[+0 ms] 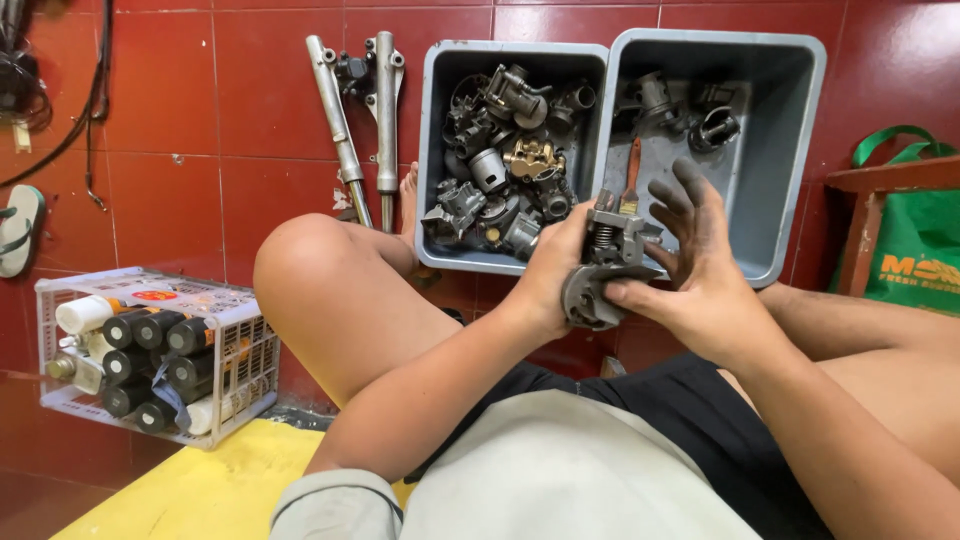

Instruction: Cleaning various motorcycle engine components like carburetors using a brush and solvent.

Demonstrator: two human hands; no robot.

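I hold a grey metal engine part (pixel 604 272), a round flange with a spring and shaft on top, in front of me above my lap. My left hand (pixel 548 268) grips its left side, fingers wrapped around the flange. My right hand (pixel 695 270), greasy and dark at the fingertips, holds its right side with the thumb on the flange and the fingers spread upward. Behind the part lie two grey plastic tubs: the left tub (pixel 432 150) is full of several metal engine parts, the right tub (pixel 790 150) holds a few parts and a small brush (pixel 631 180).
Two metal fork tubes (pixel 345 130) lie on the red tiled floor left of the tubs. A white wire basket (pixel 235 345) with several spray cans sits at my left. My bare left knee (pixel 310 260) rises in the middle. A green bag (pixel 915 250) and a wooden edge stand at right. A yellow mat (pixel 200 490) lies below.
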